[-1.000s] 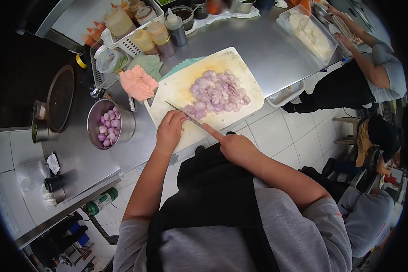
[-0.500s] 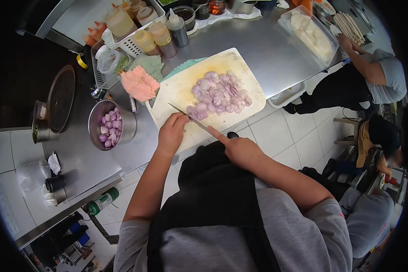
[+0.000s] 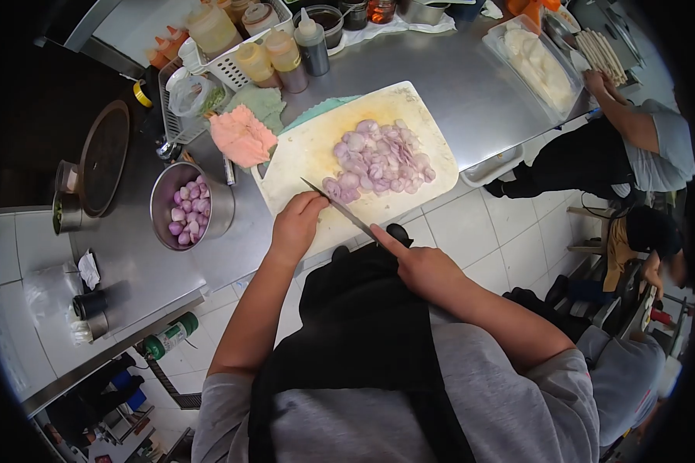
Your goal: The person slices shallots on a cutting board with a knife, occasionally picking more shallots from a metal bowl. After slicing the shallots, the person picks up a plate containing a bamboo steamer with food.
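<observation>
- Here, two bare hands work over one white cutting board (image 3: 289, 160) on a steel worktop (image 3: 471, 100).
- One right hand (image 3: 423, 268): its grip is closed around the handle end of one knife (image 3: 350, 213), index finger stretched along the blade.
- The knife slants across the board's near side, its tip pointing away to the left.
- One left hand (image 3: 297, 225): its grip is nearly closed, fingertips drawn together beside the blade; whether they pinch anything, I cannot tell.
- One heap of sliced shallots (image 3: 384, 158), too many to count, lies on the board, just beyond the knife.
- One steel pot (image 3: 222, 218), left of the board, holds over ten whole shallots (image 3: 190, 210).
- Beyond the pot and board: one pink cloth (image 3: 242, 136), one grey-green cloth (image 3: 264, 106) and one dark squeeze bottle (image 3: 312, 50).
</observation>
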`<state>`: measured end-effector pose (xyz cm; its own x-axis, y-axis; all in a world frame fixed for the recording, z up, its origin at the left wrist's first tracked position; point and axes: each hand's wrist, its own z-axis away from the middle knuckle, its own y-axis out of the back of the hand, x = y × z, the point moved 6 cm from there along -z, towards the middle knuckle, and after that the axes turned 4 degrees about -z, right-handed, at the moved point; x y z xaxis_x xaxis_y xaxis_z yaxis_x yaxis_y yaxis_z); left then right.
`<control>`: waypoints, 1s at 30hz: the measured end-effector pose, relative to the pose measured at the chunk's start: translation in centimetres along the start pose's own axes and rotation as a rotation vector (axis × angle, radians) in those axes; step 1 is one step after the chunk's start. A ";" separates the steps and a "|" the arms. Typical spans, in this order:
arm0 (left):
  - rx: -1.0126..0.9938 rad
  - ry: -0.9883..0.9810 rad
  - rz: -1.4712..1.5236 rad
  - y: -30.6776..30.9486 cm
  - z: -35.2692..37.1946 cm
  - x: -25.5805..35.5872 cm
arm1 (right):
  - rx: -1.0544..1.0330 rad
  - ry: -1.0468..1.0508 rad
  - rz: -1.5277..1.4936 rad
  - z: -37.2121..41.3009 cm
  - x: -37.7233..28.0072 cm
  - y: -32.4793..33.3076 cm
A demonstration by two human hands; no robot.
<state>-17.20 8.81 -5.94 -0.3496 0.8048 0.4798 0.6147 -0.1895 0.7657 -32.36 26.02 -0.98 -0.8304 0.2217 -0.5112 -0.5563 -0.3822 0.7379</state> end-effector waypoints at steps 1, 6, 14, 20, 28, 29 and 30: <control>-0.001 0.002 0.002 0.0 0.1 0.0 | -0.009 -0.014 -0.020 0.2 0.1 -0.2; -0.040 0.006 0.005 -0.3 0.0 -0.1 | 0.066 0.017 -0.078 -2.2 -0.1 -0.5; -0.091 -0.007 0.041 -0.3 -0.1 0.0 | 0.007 -0.016 -0.023 -1.1 -0.1 -0.6; -0.064 -0.078 0.004 0.1 -0.4 0.8 | 0.007 -0.040 -0.085 -2.6 0.5 -0.9; 0.533 0.192 -0.337 15.5 -3.6 -2.6 | -0.210 0.038 -0.027 -1.1 -0.7 -0.5; 0.489 0.303 -0.327 17.4 -3.6 -5.3 | -0.208 0.044 -0.026 -1.1 -0.6 -0.6; 0.445 0.413 -0.317 19.1 -3.4 -7.7 | -0.195 0.068 -0.011 -1.1 -0.4 -0.6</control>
<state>-5.17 -2.95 6.40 -0.7475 0.4858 0.4530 0.6390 0.3400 0.6899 -31.63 25.22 -1.70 -0.8163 0.1687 -0.5524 -0.5434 -0.5482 0.6357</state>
